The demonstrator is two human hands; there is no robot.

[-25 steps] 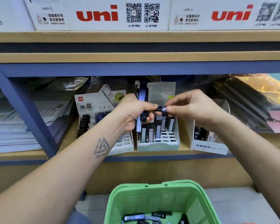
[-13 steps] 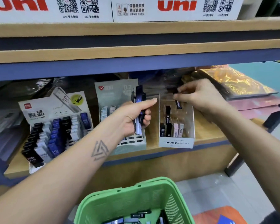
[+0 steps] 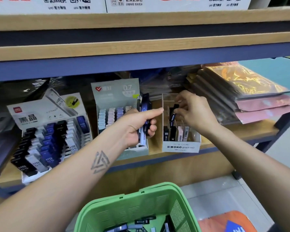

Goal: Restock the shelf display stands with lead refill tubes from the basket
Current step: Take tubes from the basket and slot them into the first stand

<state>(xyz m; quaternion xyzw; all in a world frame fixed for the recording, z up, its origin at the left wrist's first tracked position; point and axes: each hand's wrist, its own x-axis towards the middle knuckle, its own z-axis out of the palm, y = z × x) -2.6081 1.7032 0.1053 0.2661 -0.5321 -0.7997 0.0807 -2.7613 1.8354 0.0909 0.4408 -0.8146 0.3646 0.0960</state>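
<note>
Head view, looking down the forearms at a wooden shelf [image 3: 224,136] with a blue front edge, and above it a second shelf carrying white cartons [image 3: 174,4] printed with QR codes. On the right of the lower shelf lies a stack of flat packets in clear film [image 3: 251,97], gold on top and pink below. At the bottom edge stands a green plastic basket [image 3: 124,208] with dark and pale lead refill tubes loose in it. Three display stands line the shelf front: on the left a white stand marked HB 0.5 [image 3: 45,131], packed with black, white and blue tubes; in the middle a grey-green stand marked 0.7 [image 3: 115,104] with rows of pastel tubes; on the right a clear-walled MONO graph stand [image 3: 181,146] holding a few black and pink tubes upright along its front row. The left hand [image 3: 136,126] is curled round a small bunch of refill tubes [image 3: 145,114], dark blue and white, held upright in front of the middle stand, its thumb stretched toward the MONO stand's left wall. The right hand [image 3: 193,111] reaches into the top of that stand and pinches one black tube [image 3: 172,114] by its upper end, tilted, its lower end above the stand's front row.
</note>
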